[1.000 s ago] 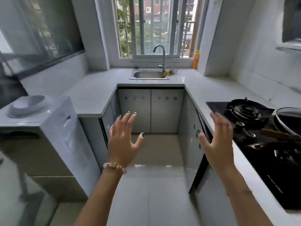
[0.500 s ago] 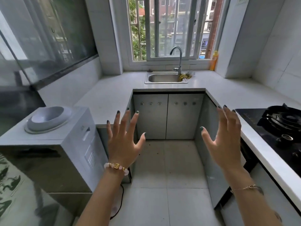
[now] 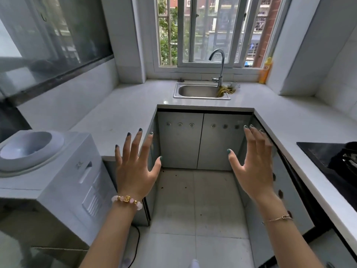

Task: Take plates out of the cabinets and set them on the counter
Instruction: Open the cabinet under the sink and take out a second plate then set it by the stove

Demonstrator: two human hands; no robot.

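Note:
No plate is in view. A white U-shaped counter (image 3: 123, 115) wraps around grey base cabinets. The two cabinet doors (image 3: 202, 140) under the sink are shut. My left hand (image 3: 135, 169) is raised in front of the left cabinet run, fingers spread, holding nothing. My right hand (image 3: 253, 165) is raised in front of the right cabinet run, fingers spread and empty too. Both hands hover over the tiled floor, touching nothing.
A steel sink (image 3: 201, 91) with a tap (image 3: 220, 66) and a yellow cloth sits under the window. A white water dispenser (image 3: 48, 171) stands at the left. A black gas hob (image 3: 334, 157) is set in the right counter. An orange bottle (image 3: 266, 71) stands on the sill.
The view has swung left and up: the hob and pan have slid toward the right edge and the dispenser is more in view. Both hands stay raised and spread.

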